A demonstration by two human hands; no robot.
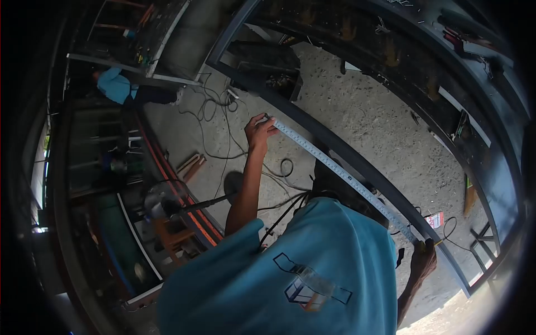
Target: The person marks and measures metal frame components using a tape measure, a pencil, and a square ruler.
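Observation:
A pale measuring tape (346, 176) with dark graduations stretches diagonally between my two hands, beside a long dark grey metal bar (312, 125). My left hand (259, 133) pinches the tape's upper end between its fingers. At the lower end, my right hand (424, 258) is closed around the tape, close to the bar's lower part. A small yellow tip shows by the right fingers; I cannot make out what it belongs to. The bar joins another bar (234, 30) at its upper end, forming a frame corner.
Loose cables (209, 111) lie on the concrete floor (335, 95). A dark bin (279, 84) stands beyond the bar. Orange-red metal lengths (184, 195) are at the left. A red-and-white card (434, 219) lies near my right hand. A person in blue (117, 86) is at the upper left.

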